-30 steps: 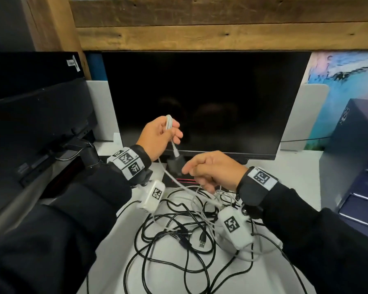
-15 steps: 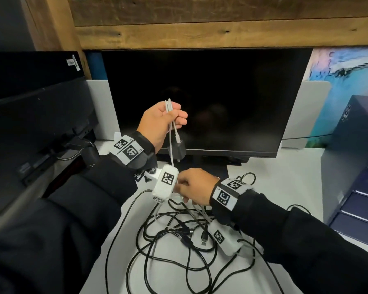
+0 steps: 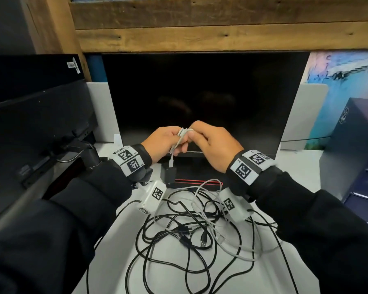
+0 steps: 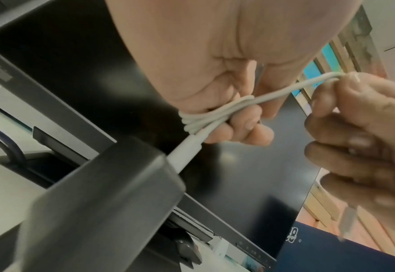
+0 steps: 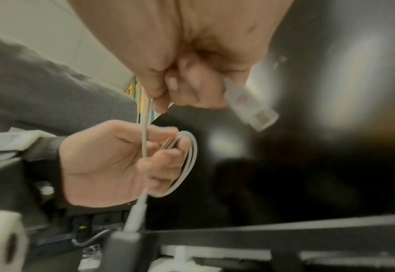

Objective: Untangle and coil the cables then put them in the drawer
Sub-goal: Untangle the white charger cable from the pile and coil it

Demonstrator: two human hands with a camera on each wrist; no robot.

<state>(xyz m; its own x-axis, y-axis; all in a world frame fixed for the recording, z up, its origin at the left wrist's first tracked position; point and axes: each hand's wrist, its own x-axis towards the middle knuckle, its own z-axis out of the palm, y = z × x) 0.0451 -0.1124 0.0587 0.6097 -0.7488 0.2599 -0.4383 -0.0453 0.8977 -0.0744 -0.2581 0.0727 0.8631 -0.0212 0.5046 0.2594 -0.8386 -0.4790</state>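
The white cable (image 3: 180, 137) sits in small loops in my left hand (image 3: 162, 143), whose grip is curled around them in front of the dark monitor (image 3: 200, 98). My right hand (image 3: 214, 143) pinches its free length just beside the coil. The black adapter (image 3: 168, 174) hangs from its plug below. Black cables (image 3: 179, 240) lie tangled on the tabletop (image 3: 106, 268).
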